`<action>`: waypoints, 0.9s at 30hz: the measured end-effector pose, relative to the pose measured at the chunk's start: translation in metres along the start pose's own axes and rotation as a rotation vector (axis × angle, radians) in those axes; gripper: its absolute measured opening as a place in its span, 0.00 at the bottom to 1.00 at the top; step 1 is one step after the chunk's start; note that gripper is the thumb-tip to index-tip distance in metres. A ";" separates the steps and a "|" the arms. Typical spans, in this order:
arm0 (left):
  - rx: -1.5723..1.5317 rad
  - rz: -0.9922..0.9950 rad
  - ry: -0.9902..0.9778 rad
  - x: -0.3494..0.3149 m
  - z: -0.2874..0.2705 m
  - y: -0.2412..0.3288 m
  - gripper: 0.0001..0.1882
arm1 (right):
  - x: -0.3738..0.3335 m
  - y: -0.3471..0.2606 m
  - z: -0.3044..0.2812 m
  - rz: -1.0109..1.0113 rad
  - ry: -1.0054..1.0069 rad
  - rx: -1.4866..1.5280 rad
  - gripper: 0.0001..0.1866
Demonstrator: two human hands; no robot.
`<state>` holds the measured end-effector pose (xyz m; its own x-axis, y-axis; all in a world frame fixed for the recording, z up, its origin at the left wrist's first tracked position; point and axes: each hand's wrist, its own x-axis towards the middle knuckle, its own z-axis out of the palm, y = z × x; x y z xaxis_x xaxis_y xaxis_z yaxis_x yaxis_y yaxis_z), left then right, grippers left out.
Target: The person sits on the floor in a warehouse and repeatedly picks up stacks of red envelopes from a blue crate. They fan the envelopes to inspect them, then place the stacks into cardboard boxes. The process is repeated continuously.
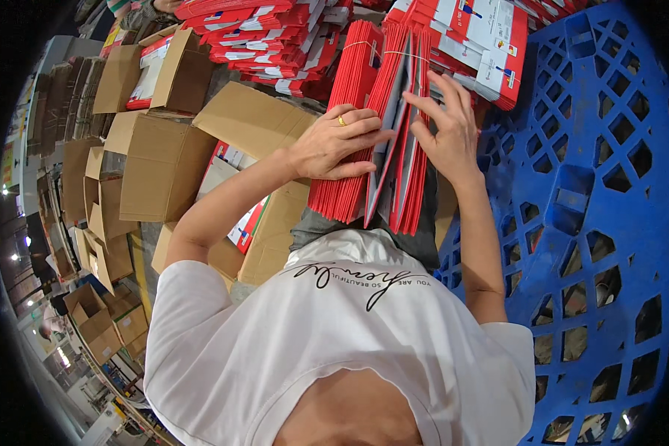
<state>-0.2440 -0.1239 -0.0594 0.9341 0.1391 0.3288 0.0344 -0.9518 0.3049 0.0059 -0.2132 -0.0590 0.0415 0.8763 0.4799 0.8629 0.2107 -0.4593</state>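
Observation:
A thick bundle of red flat card envelopes or folded cartons (338, 195) stands on edge over my lap, and I cannot tell which kind they are. My left hand (340, 141), a gold ring on one finger, lies across its top edges with fingers stretched toward a parted gap. In that gap, grey-white inner faces (385, 157) show. On the other side, my right hand (450, 126) has its fingers spread, their tips at the upper edges of the right-hand part of the bundle (418, 189). A thin pale band (407, 54) crosses the bundle near its far end.
Tall stacks of red and white flat packs (275, 44) stand ahead, with more bundles (483, 44) ahead right. On the left, an open cardboard box (256, 126) holds similar packs, beside other boxes (160, 167). A blue plastic pallet (572, 197) rises along my right side.

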 end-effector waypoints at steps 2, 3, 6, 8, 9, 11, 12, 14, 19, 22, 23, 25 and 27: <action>-0.014 0.004 -0.001 -0.001 0.001 -0.001 0.31 | -0.001 0.005 0.000 0.018 0.040 0.009 0.16; -0.023 0.007 -0.005 0.000 0.001 -0.001 0.31 | -0.001 0.005 -0.001 0.037 0.045 -0.002 0.16; -0.027 0.024 -0.003 0.008 -0.002 0.004 0.31 | 0.002 0.000 0.002 0.075 0.089 -0.034 0.15; -0.024 0.027 -0.005 0.012 -0.002 0.006 0.30 | 0.007 -0.006 0.009 0.092 0.126 -0.051 0.19; -0.024 0.022 -0.010 0.013 -0.002 0.007 0.30 | 0.008 -0.007 0.011 0.082 0.128 -0.097 0.24; -0.030 0.012 -0.019 0.013 -0.002 0.007 0.30 | 0.007 -0.002 0.013 0.086 0.127 -0.049 0.22; -0.037 0.007 -0.023 0.013 -0.002 0.006 0.30 | 0.006 0.001 0.012 0.089 0.126 -0.026 0.21; -0.053 0.003 -0.024 0.010 -0.003 0.004 0.30 | 0.002 0.009 0.007 0.104 0.092 0.015 0.18; -0.060 0.044 0.024 0.009 0.001 0.003 0.30 | 0.003 0.007 0.001 0.096 0.018 0.097 0.24; -0.097 0.015 0.017 0.012 0.001 0.007 0.29 | 0.001 0.011 0.007 -0.057 -0.062 -0.045 0.25; -0.093 0.018 0.023 0.012 0.001 0.007 0.30 | 0.000 0.011 0.008 -0.035 -0.065 -0.015 0.22; -0.086 0.025 0.036 0.012 0.000 0.006 0.30 | -0.001 0.014 0.006 -0.013 -0.030 0.004 0.19; -0.109 0.018 0.043 0.008 0.001 0.004 0.30 | -0.001 0.016 0.004 -0.004 -0.003 0.009 0.16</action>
<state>-0.2361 -0.1266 -0.0561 0.9182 0.1358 0.3721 -0.0233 -0.9193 0.3929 0.0174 -0.2092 -0.0701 0.0366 0.8767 0.4797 0.8584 0.2182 -0.4642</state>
